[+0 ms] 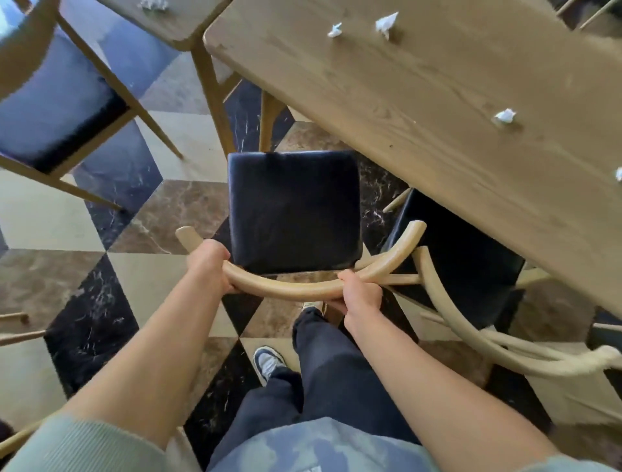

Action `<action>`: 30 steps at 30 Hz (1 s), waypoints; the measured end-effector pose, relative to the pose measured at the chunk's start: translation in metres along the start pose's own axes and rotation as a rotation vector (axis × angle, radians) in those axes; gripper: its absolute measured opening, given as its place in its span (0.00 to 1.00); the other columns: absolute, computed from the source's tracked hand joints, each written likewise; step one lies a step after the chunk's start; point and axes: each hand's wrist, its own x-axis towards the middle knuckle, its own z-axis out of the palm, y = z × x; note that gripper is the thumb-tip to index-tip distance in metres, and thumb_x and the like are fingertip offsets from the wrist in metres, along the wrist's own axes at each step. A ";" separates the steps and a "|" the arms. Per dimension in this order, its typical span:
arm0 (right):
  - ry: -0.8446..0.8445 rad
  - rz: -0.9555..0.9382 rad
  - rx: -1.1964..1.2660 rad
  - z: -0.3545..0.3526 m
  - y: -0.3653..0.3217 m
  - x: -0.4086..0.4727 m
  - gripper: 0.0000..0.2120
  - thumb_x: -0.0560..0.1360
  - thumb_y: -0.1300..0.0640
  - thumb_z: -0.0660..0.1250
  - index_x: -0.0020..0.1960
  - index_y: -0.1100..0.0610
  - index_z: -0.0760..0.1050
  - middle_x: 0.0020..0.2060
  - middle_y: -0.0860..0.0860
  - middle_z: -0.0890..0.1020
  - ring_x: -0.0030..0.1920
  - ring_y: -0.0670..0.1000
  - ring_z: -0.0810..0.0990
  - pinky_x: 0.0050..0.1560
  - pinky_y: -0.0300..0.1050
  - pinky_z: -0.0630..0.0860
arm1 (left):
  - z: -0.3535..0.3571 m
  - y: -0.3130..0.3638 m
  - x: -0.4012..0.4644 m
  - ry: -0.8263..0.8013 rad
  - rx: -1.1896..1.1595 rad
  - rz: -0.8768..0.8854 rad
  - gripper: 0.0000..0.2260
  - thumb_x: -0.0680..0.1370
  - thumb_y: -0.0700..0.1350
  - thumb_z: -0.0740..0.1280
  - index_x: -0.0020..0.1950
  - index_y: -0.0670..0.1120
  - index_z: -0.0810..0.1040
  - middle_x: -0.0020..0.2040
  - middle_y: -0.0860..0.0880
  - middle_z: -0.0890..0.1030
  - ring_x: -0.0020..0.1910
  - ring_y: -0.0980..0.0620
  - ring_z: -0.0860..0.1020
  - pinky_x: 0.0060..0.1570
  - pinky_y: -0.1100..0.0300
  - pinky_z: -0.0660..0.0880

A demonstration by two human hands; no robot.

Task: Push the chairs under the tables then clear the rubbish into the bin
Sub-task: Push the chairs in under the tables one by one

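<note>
Between the two outstretched arms stands a chair [292, 209], on the chequered floor [161, 215] just beside the near corner of the wooden surface [420, 101], its seat still fully clear of the surface's edge. It has a square black padded seat and a pale curved wooden back rail. The left hand [210, 264] is wrapped around the rail's left part, fingers curled closed on it; the right hand [360, 296] grips the rail's right part the same way.

A second chair [471, 269] of the same kind sits to the right, its black seat partly under the surface and its bent rail touching the held chair's rail. A third chair [57, 111] stands well apart at upper left.

Four crumpled white paper scraps show on the surface: two near the far edge [335, 30] [386, 24], one farther right [505, 117], one cut off at the right border [618, 174]. A fifth lies on a second surface [168, 23] at the top [153, 4].
</note>
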 end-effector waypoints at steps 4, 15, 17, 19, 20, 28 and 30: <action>0.055 0.060 0.096 0.027 -0.006 -0.002 0.28 0.70 0.54 0.77 0.66 0.57 0.71 0.50 0.54 0.82 0.49 0.58 0.85 0.50 0.57 0.86 | 0.017 0.047 -0.006 -0.014 0.149 0.107 0.17 0.76 0.36 0.64 0.65 0.44 0.73 0.56 0.38 0.78 0.53 0.35 0.80 0.56 0.30 0.79; 0.178 0.182 0.148 0.043 -0.016 0.001 0.32 0.72 0.55 0.77 0.71 0.57 0.66 0.56 0.58 0.80 0.53 0.60 0.83 0.55 0.60 0.84 | 0.037 0.071 0.017 0.153 0.307 0.202 0.16 0.80 0.35 0.64 0.68 0.40 0.74 0.57 0.36 0.81 0.51 0.33 0.83 0.45 0.34 0.84; 0.198 0.187 0.127 0.045 -0.018 -0.001 0.32 0.73 0.55 0.76 0.72 0.57 0.65 0.57 0.58 0.80 0.53 0.60 0.83 0.54 0.59 0.84 | 0.035 0.069 0.023 0.172 0.305 0.237 0.15 0.79 0.34 0.65 0.67 0.39 0.73 0.56 0.36 0.82 0.50 0.33 0.84 0.41 0.37 0.84; 0.206 0.213 0.128 0.051 -0.016 -0.008 0.32 0.74 0.55 0.76 0.72 0.57 0.64 0.57 0.58 0.79 0.52 0.59 0.83 0.53 0.59 0.85 | 0.029 0.068 0.027 0.178 0.305 0.275 0.14 0.80 0.34 0.64 0.65 0.39 0.72 0.55 0.37 0.80 0.50 0.34 0.83 0.39 0.41 0.84; 0.195 0.224 0.131 0.055 -0.012 -0.014 0.31 0.74 0.56 0.76 0.72 0.57 0.64 0.57 0.58 0.79 0.50 0.58 0.83 0.52 0.58 0.85 | 0.024 0.068 0.028 0.170 0.297 0.293 0.13 0.80 0.34 0.64 0.64 0.39 0.72 0.55 0.37 0.80 0.50 0.35 0.82 0.40 0.42 0.83; 0.177 0.298 0.340 0.089 0.023 -0.055 0.30 0.72 0.61 0.77 0.70 0.57 0.69 0.55 0.59 0.81 0.49 0.60 0.83 0.46 0.59 0.86 | -0.026 0.078 0.060 -0.001 0.438 0.407 0.08 0.81 0.36 0.66 0.59 0.37 0.75 0.51 0.38 0.82 0.44 0.39 0.84 0.47 0.38 0.84; 0.203 0.280 0.345 0.093 0.024 -0.059 0.31 0.71 0.59 0.78 0.70 0.58 0.69 0.55 0.60 0.81 0.50 0.61 0.83 0.47 0.60 0.86 | -0.031 0.080 0.062 -0.040 0.484 0.429 0.08 0.80 0.39 0.67 0.58 0.38 0.75 0.50 0.38 0.83 0.44 0.39 0.85 0.46 0.39 0.85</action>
